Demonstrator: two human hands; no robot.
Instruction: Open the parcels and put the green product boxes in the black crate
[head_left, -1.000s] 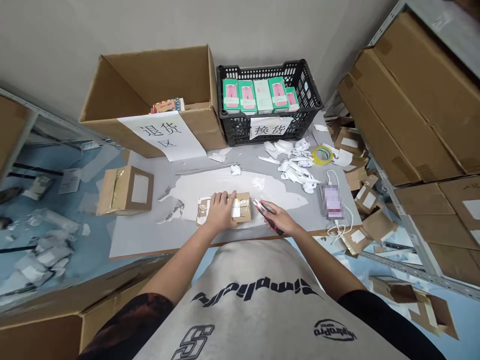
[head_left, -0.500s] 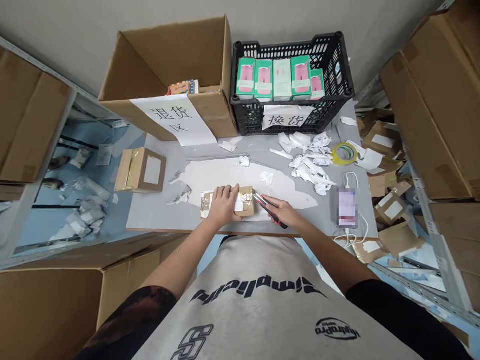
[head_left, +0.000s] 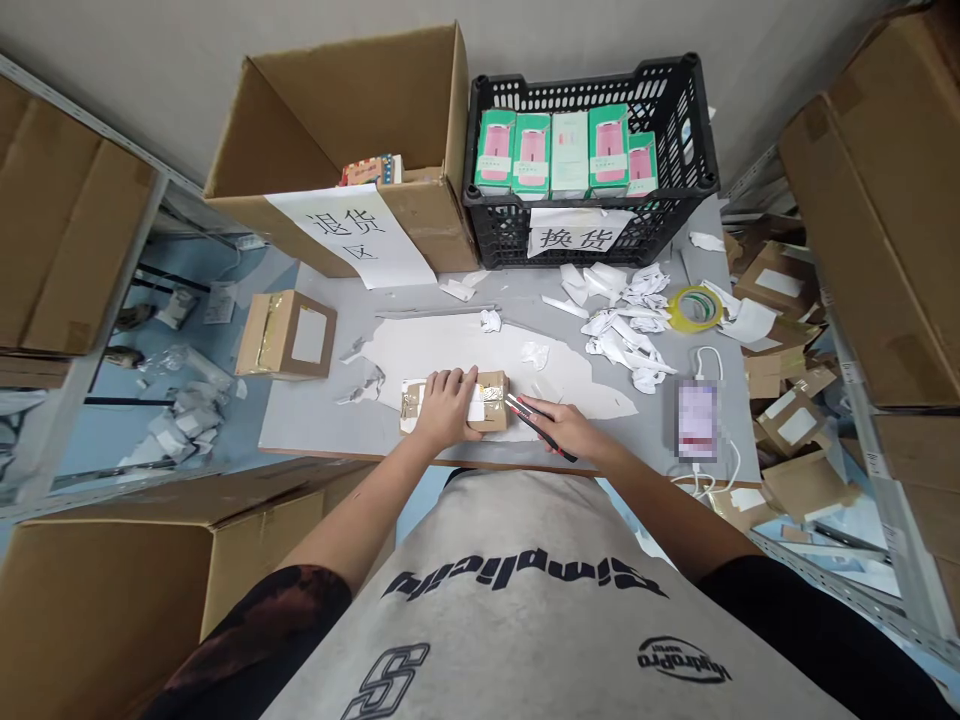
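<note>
A small taped cardboard box (head_left: 492, 412) lies near the front edge of the table. Over its top, my left hand (head_left: 448, 408) is wrapped, fingers on the far side and thumb toward the right, gripping it. My right hand (head_left: 564, 428) holds a red and black utility knife (head_left: 541, 428). The blade points up and left, its tip at the box's right end; whether it touches the cardboard I cannot tell. Beneath the box, a torn white sheet (head_left: 435, 345) covers part of the grey tabletop.
Behind stand a large open carton (head_left: 420, 225) and a black crate (head_left: 510, 235) of green and pink boxes (head_left: 495, 150). Crumpled paper (head_left: 622, 340), yellow tape (head_left: 694, 308) and a phone (head_left: 696, 420) on cables lie at right. Another cardboard box (head_left: 289, 335) sits at left.
The knife has shifted slightly, its tip still by the box's right end. My left hand keeps its grip on the box. The whole view has tilted a little.
</note>
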